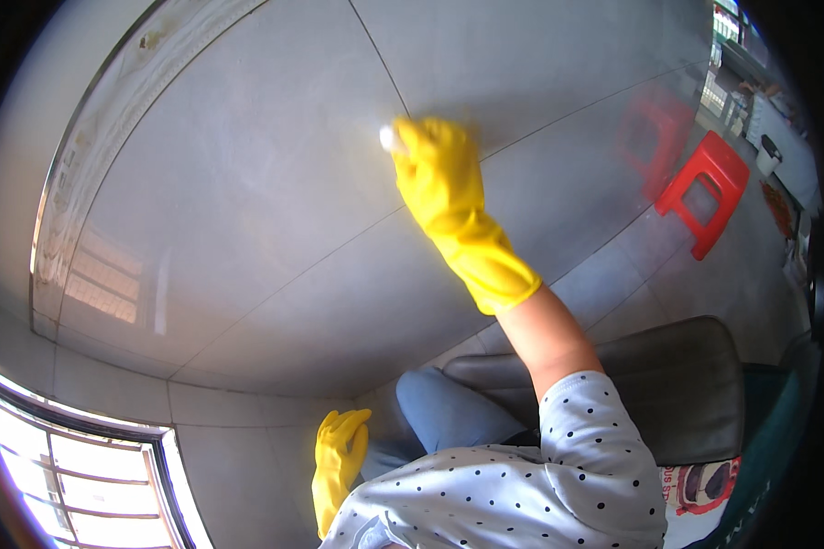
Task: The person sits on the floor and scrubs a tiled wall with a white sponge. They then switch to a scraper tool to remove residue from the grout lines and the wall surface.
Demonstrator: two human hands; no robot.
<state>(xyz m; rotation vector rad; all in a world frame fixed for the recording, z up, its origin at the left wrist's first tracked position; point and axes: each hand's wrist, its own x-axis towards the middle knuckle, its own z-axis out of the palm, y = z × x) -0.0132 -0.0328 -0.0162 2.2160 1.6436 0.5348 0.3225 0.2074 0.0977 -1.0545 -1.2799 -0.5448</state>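
In the head view, the right hand (439, 169), in a yellow rubber glove, is raised against the glossy grey tiled wall (275, 174), its fingers closed around a small white object (387, 138). That object sits close to the wall, near where tile joints meet. Only a blurred, rounded end shows, pointing left out of the fist; the rest is hidden, so its long axis cannot be told. The left hand (341, 457), also in a yellow glove, is low beside the blue-clad leg (449, 407), fingers loosely bent and apart from the thumb, nothing visible in its grasp. Near the right rim stands a small white container (768, 163) with a dark shape at its mouth; its contents are too small to tell. A red plastic stool (707, 192) stands near the wall.
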